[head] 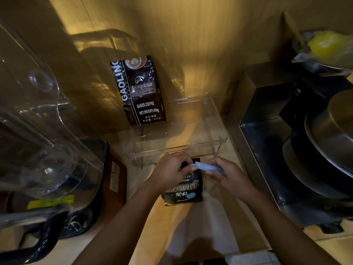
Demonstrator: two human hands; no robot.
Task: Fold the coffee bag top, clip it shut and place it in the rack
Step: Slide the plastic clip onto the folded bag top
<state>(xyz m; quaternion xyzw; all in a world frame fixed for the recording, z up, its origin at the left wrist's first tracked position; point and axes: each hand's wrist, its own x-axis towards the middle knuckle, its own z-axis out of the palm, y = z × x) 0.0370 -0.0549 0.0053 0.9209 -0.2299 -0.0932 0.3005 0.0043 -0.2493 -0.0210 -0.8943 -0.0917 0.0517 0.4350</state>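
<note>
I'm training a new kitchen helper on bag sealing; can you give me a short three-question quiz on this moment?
1. True or false: the blue clip is held in the right hand.
2. Where is the GAOLING coffee bag? A) standing in the clear rack B) lying on the counter C) in the left hand
3. Fill in: the left hand's fingers pinch the top of the small ____ bag.

Key: 1 true; 2 A; 3 coffee.

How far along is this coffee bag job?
Roughly midway. The left hand holds down the coffee bag top, apparently folded. The right hand is bringing the blue clip to it. Clipping looks unfinished; the clear rack doesn't hold this bag yet.
</note>
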